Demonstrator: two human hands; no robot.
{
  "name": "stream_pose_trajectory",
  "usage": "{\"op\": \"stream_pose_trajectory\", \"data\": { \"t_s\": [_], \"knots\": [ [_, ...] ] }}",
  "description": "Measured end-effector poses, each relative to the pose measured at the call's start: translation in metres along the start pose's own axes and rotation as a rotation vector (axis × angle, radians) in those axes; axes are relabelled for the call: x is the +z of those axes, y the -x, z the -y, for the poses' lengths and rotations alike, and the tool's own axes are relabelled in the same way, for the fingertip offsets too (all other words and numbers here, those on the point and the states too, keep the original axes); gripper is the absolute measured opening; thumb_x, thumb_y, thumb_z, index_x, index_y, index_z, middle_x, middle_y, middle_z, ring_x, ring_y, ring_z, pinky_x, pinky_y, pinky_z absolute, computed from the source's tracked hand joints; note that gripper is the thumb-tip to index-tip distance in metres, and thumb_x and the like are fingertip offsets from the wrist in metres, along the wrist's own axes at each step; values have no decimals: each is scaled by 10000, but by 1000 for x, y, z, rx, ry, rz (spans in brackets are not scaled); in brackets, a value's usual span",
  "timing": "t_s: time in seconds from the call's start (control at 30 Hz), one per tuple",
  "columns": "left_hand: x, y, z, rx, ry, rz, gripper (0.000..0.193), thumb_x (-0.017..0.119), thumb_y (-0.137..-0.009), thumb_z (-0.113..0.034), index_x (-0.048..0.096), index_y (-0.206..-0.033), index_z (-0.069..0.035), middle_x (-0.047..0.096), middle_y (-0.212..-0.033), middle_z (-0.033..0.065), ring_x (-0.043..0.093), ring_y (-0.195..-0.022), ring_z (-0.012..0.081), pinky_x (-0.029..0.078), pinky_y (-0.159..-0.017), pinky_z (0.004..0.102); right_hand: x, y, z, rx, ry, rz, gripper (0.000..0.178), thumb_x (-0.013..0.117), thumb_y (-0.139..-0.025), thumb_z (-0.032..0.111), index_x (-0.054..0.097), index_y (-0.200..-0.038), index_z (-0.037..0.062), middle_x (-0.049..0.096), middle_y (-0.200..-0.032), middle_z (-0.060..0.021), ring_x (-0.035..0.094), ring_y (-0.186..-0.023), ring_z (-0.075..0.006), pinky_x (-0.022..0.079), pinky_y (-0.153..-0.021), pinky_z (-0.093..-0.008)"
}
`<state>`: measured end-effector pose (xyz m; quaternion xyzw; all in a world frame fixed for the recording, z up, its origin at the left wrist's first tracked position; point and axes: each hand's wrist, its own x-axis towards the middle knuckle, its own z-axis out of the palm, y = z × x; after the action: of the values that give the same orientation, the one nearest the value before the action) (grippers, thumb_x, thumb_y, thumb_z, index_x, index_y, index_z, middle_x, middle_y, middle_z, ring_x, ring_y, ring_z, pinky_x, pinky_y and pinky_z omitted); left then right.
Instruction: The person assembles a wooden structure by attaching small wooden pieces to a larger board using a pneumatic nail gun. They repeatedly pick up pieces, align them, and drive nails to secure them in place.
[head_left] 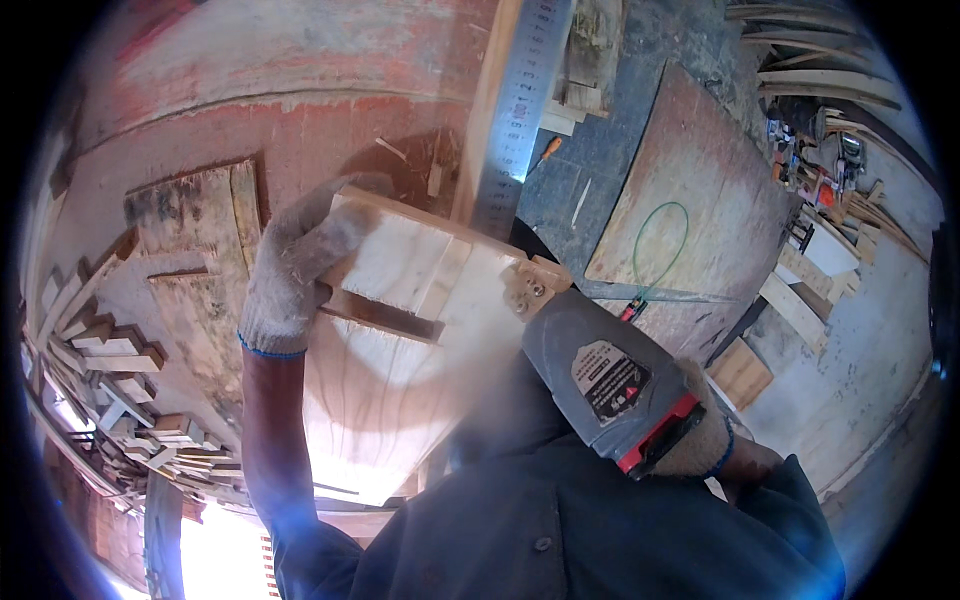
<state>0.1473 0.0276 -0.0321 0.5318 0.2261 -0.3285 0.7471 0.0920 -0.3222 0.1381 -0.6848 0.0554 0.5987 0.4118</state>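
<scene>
My left hand (300, 255), in a pale knit glove, grips the far left edge of a light wooden board (380, 400) with a rectangular slot cut through it. In my right hand (712, 440), also gloved and partly hidden, is a grey power tool with red trim (615, 375). Its front end meets the board's far right corner, where a rough patch with small round marks (527, 290) shows. The contact point itself is covered. Beyond the board, a long steel ruler (515, 120) runs away alongside a wooden strip (485, 110).
Weathered boards (205, 260) lie at left, beside stacked wood offcuts (125, 350). On the right are a large worn panel (685, 180) with a thin green loop (660, 240), and more scraps (805, 290). An orange-handled tool (550, 149) lies near the ruler.
</scene>
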Motion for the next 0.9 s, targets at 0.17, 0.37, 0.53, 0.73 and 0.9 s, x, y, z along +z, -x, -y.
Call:
{"op": "stream_pose_trajectory", "data": {
  "t_s": [0.17,0.37,0.53,0.73,0.9],
  "knots": [
    [3,-4,1,-8,-30,-18,596,770,-933,-338,648,-1367,52,701,-1219,91,626,-1116,153,471,-1005,300,-1,-2,0,2,11,0,610,727,-873,322,582,-1438,144,611,-1437,-135,574,-1339,-283,446,-1113,-479],
    [3,1,-4,-24,6,-18,569,762,-938,-315,654,-1364,47,702,-1213,82,627,-1092,147,478,-985,299,3,3,2,30,174,15,587,697,-913,353,567,-1452,159,588,-1467,-130,546,-1368,-285,424,-1123,-497],
    [-2,9,-7,5,-86,-5,513,722,-956,-310,677,-1355,9,708,-1182,67,631,-1072,148,495,-966,312,7,12,6,81,537,59,569,671,-946,379,554,-1463,172,568,-1492,-126,522,-1392,-288,405,-1133,-513],
    [13,25,-31,-32,-183,-57,464,705,-955,-304,700,-1316,-12,715,-1160,66,638,-1064,150,509,-948,326,20,0,-25,55,96,-127,475,765,-889,285,654,-1337,172,663,-1346,-93,612,-1263,-284,468,-1051,-493],
    [0,11,-5,116,-127,40,442,688,-978,-322,702,-1278,2,714,-1099,56,645,-1018,142,519,-920,322,21,-15,-7,-211,319,-362,401,820,-863,244,693,-1206,80,730,-1161,-103,706,-1066,-306,558,-914,-443]
  ]
}}
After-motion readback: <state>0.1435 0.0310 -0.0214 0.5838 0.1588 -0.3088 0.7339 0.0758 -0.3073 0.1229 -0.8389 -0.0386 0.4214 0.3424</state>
